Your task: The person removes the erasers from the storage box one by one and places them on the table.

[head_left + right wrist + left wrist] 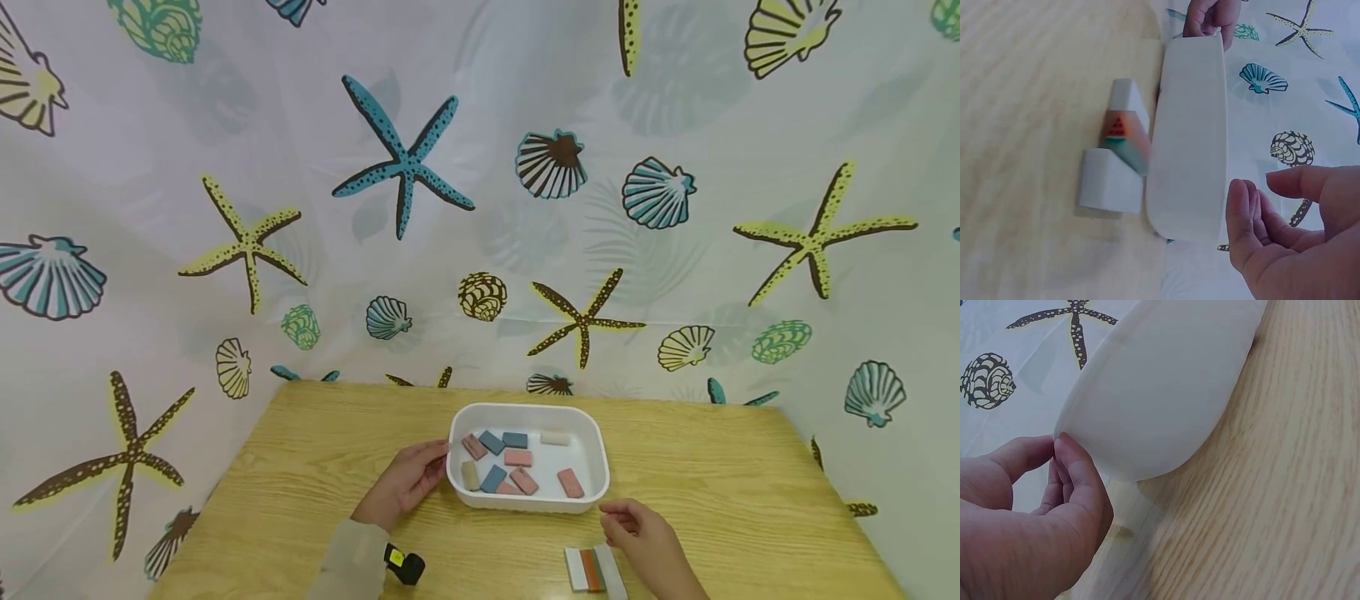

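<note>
A white rectangular tray rests on the wooden table, holding several small pink, blue and pale blocks. At its left end my left hand pinches the rim between thumb and fingers, seen closely in the left wrist view. My right hand is by the tray's front right corner, apart from it. In the right wrist view a gap shows between that hand's thumb and fingertips, with nothing held. Just left of this hand lie a white, orange and green block with a watermelon print and a plain white block.
Around the tray spreads the wood-grain table. A white cloth printed with starfish and shells hangs behind and at both sides. A small black device with a yellow patch is at my left wrist.
</note>
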### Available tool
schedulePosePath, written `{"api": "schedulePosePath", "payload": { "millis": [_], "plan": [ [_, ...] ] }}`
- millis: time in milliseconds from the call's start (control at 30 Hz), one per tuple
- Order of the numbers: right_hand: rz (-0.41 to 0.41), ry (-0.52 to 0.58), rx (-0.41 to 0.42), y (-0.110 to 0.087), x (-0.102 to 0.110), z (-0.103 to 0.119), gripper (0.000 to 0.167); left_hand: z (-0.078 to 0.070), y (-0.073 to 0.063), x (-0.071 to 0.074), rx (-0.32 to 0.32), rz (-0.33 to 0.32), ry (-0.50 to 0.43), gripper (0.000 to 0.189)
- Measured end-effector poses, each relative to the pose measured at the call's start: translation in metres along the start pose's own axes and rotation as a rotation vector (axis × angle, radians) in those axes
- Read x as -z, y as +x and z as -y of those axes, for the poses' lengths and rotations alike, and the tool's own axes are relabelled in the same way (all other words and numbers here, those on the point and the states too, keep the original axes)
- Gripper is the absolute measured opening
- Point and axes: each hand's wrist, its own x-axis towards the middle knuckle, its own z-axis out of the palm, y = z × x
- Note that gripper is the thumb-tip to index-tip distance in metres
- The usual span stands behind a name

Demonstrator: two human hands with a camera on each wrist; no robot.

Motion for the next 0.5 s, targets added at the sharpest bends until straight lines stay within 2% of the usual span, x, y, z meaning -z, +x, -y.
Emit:
{"api": "schedulePosePath", "payload": {
  "millis": [233, 500],
  "plan": [
    [0.012, 0.019, 0.058, 0.017, -0.008, 0.021, 0.019, 0.0, 0.0, 0.0, -0.013, 0.0, 0.03, 0.043],
    [0.158, 0.244, 0.002, 0.047, -0.019, 0.031, 0.03, 0.003, 0.002, 0.001, -0.016, -0.013, 0.021, 0.041]
  ]
}}
